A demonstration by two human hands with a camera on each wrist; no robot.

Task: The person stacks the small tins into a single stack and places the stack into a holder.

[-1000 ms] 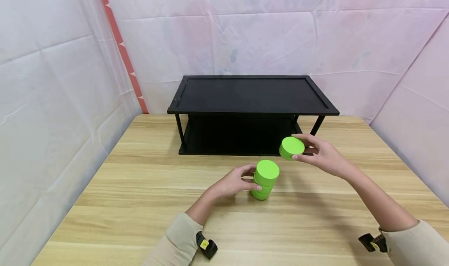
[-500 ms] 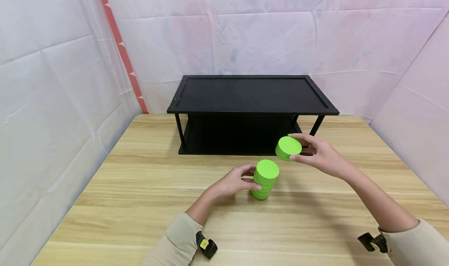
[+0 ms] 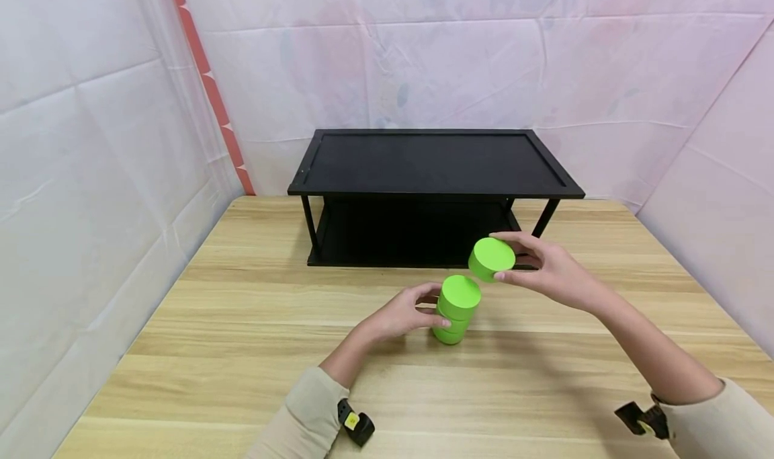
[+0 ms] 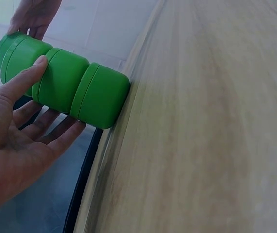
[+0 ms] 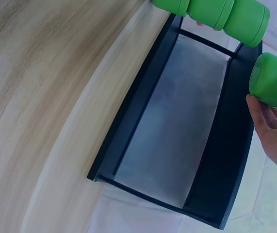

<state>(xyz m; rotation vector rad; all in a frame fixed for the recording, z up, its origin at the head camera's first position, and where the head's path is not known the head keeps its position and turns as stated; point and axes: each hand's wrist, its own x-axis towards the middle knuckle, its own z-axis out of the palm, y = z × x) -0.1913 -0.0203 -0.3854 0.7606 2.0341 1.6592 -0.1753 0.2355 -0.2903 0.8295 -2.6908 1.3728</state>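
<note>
The green pot (image 3: pixel 492 260) is held clear of the table (image 3: pixel 242 324) by the right hand (image 3: pixel 559 271), pinched between thumb and fingers, with its top face slightly tilted. In the head view it is seen just up and to the right of the stack (image 3: pixel 457 311), in which 3 matching green pots are set in a column, upright on the table. The right forearm is stretched in from the lower right and raised, and its beige sleeve (image 3: pixel 722 422) is ended well short of the wrist.

The stack is gripped from its left side by the left hand (image 3: pixel 402 314), the thumb laid on the near side and the fingers passed round the far side. A black rack (image 3: pixel 423 163) with 2 levels is placed behind, on the same table.

By the left wrist view the thumb tip is shown near the joint of the upper 2 pots of the stack, with the fingers spread along the lower pots; a thin seam is also shown round each. There the held pot is partly hidden behind the stack. By the right wrist view a plain gap is shown between them, while little of the left hand is seen.
</note>
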